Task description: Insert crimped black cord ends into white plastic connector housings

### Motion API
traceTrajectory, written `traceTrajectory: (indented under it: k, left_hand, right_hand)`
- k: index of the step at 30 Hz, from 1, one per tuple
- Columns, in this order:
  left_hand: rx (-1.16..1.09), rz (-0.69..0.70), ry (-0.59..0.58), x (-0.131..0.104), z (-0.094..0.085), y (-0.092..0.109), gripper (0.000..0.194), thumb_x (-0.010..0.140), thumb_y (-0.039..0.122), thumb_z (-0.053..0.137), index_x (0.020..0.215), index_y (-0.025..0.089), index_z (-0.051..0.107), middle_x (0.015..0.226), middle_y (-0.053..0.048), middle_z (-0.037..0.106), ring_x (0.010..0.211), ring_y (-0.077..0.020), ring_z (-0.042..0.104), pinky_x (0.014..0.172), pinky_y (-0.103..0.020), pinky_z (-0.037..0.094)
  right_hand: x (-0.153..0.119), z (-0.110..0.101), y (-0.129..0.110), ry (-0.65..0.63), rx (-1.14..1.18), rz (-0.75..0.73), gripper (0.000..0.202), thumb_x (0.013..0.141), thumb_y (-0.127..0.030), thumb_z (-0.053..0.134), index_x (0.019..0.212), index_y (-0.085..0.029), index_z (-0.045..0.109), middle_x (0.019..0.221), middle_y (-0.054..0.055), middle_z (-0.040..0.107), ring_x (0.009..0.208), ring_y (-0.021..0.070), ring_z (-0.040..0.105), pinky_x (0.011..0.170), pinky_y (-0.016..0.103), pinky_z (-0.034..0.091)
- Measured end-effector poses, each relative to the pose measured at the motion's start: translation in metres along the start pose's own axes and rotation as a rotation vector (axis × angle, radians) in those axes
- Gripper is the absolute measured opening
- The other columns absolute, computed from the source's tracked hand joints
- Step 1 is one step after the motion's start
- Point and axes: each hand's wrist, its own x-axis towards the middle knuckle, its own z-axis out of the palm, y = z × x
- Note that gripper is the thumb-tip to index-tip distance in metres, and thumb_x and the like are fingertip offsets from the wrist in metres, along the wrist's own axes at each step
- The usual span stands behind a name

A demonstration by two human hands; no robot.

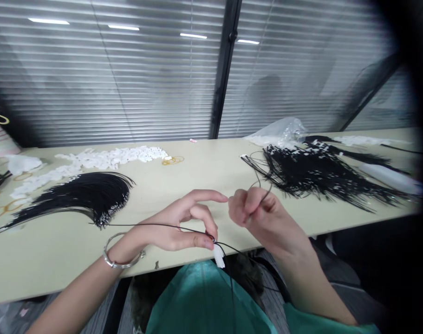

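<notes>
The left hand point(171, 235) pinches a black cord point(122, 225), a white tag point(218, 256) just below. Beside it, the right hand point(263, 222) clasps a thin strand point(266, 194).

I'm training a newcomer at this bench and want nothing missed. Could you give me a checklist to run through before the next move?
1. Left hand pinching the black cord: ok, between thumb and finger.
2. White piece at the left fingertips: ok, hanging just below them.
3. Right hand gripping the dark strand: ok, fingers curled around it.
4. Strand and cord being one length: cannot tell.
5. Left cord bundle gathered: ok, laid together in a curve.
6. Right cord pile tidy: not ok, loose strands fan out.
</notes>
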Motion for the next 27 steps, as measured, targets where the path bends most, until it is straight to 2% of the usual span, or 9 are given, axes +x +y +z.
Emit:
traceTrajectory:
  k: [2,4,9,20,27]
  left_hand:
    - [-0.008,-0.012,0.007,0.000,0.000,0.002,0.074,0.077,0.003,0.064,0.135,0.030,0.027,0.085,-0.001,0.063,0.088,-0.0126,0.062,0.089,-0.033,0.048]
    - [-0.013,-0.023,0.021,-0.001,0.000,0.004,0.073,0.076,0.002,0.064,0.133,0.031,0.028,0.084,0.000,0.062,0.089,-0.0118,0.061,0.088,-0.030,0.048]
    - [0.011,-0.025,0.042,-0.001,0.000,0.006,0.070,0.076,0.001,0.064,0.130,0.030,0.029,0.082,0.002,0.059,0.089,-0.0103,0.059,0.087,-0.027,0.048]
    - [0.041,-0.031,0.055,-0.001,0.000,0.008,0.064,0.077,0.005,0.065,0.128,0.026,0.033,0.081,0.001,0.058,0.088,-0.0105,0.059,0.089,-0.028,0.047]
    - [0.000,-0.006,0.051,-0.001,0.000,0.004,0.063,0.076,0.005,0.064,0.128,0.025,0.034,0.082,0.000,0.058,0.086,-0.0111,0.059,0.087,-0.029,0.047]
  right_hand:
    - [-0.006,0.011,0.000,-0.065,-0.100,0.002,0.003,0.078,-0.022,0.066,0.080,-0.020,0.067,0.076,0.001,0.059,0.073,0.0069,0.056,0.067,0.020,0.047]
    - [-0.010,0.018,-0.001,-0.065,-0.223,0.024,0.007,0.079,-0.017,0.064,0.082,-0.020,0.069,0.081,0.002,0.062,0.079,0.0072,0.058,0.072,0.020,0.047]
    - [-0.014,0.024,-0.003,-0.030,-0.412,0.047,0.006,0.079,-0.018,0.064,0.081,-0.017,0.069,0.082,0.003,0.062,0.078,0.0073,0.059,0.070,0.019,0.047]
    - [-0.016,0.023,-0.001,0.012,-0.632,-0.098,0.009,0.079,-0.017,0.063,0.084,-0.021,0.069,0.084,0.002,0.062,0.079,0.0084,0.059,0.073,0.020,0.049]
    - [-0.020,0.020,-0.001,-0.035,-0.781,-0.192,0.013,0.082,-0.015,0.058,0.087,-0.023,0.067,0.088,0.002,0.061,0.083,0.0100,0.056,0.072,0.022,0.048]
